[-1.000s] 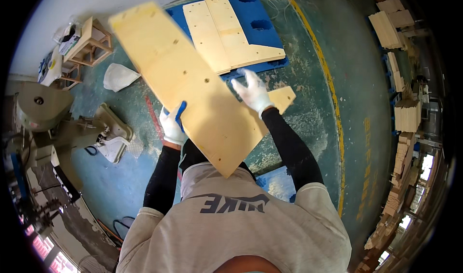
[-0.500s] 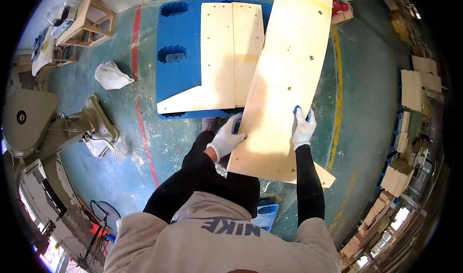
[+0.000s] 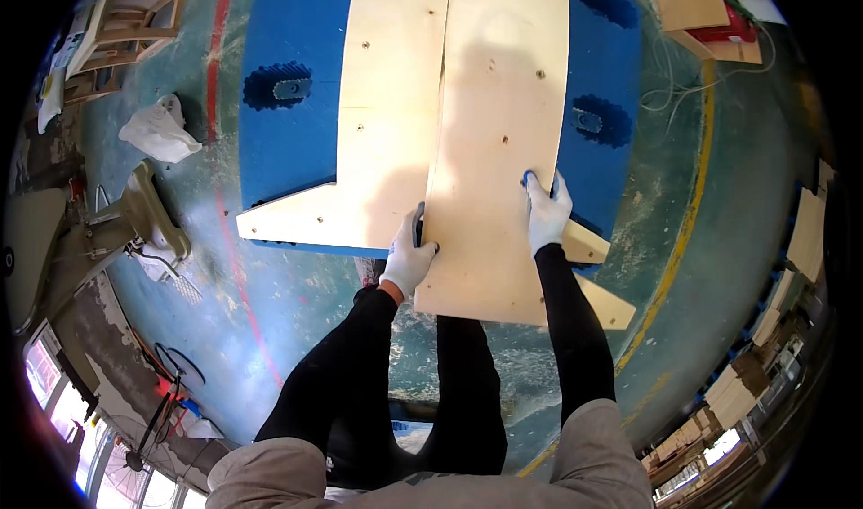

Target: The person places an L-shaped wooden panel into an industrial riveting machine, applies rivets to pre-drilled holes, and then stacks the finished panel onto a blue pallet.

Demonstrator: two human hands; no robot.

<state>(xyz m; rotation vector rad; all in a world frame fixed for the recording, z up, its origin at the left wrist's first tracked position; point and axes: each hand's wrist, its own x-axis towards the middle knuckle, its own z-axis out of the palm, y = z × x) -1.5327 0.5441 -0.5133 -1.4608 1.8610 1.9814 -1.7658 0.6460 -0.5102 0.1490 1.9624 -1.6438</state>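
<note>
A long pale plywood panel (image 3: pixel 485 185) with several small dark holes lies between my hands, its near end overhanging the edge of a blue plastic pallet (image 3: pixel 279 163). White-gloved, my left hand (image 3: pixel 411 262) grips the panel's left edge. On the opposite edge, my right hand (image 3: pixel 547 214) has its thumb on top and its other fingers partly hidden. A pointed foot (image 3: pixel 609 304) juts from the panel's near right corner. Another plywood panel (image 3: pixel 382 154) rests on the pallet to the left, close alongside. A pointed tip (image 3: pixel 586 244) of a panel underneath shows past my right hand.
A white plastic bag (image 3: pixel 162 129) lies on the green floor at left, near a grey-green machine (image 3: pixel 148 212). Wooden stools (image 3: pixel 135 23) stand at the far left. An open cardboard box (image 3: pixel 697 14) with something red sits far right. Stacked boards (image 3: pixel 742 383) line the right side.
The panel has swung from a rightward slant to nearly straight and come over the pallet beside the other panel. Both hands have kept their hold. My view has shifted closer to the pallet.
</note>
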